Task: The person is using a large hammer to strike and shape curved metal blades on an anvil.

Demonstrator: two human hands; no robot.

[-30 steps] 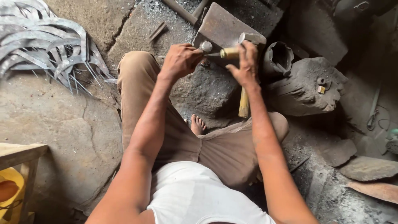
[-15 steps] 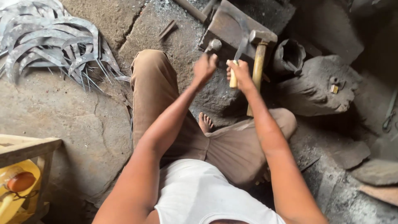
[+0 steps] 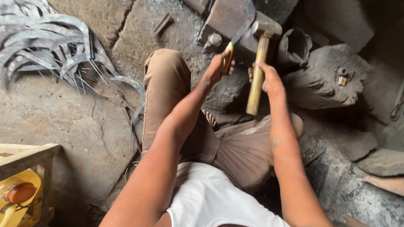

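My left hand grips the wooden handle of a curved sickle blade, which lies across a flat iron anvil block. In my right hand is a hammer with a long wooden handle; its steel head rests on the anvil beside the blade. I sit on the ground in brown trousers, one bare foot tucked under me.
A pile of several curved sickle blades lies on the stone floor at the left. A dark pot and a rough stone block stand right of the anvil. A wooden frame with a yellow thing is at bottom left.
The hammer rose upright and has come down with its head on the anvil. My left hand shifted the blade along the anvil, and the view moved closer.
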